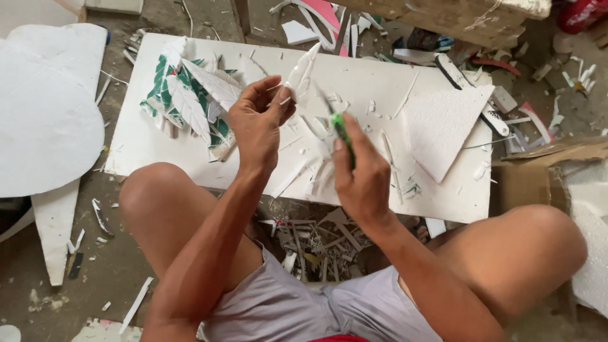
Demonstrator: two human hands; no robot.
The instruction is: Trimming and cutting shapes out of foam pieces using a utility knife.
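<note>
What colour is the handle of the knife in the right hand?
Bright green. The knife shows best in the head view, gripped by the right hand.

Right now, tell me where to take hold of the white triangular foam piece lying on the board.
Grip the triangular foam piece by its broad upper edge, coming from the far right side of the white board. It lies flat, its narrow tip points toward the person, and that side is probably clearest of the right hand holding the green cutter.

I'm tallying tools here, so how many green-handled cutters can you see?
1. The green-handled cutter is in the right hand, beside the white foam leaf held by the left hand. Scraps may hide others.
</note>
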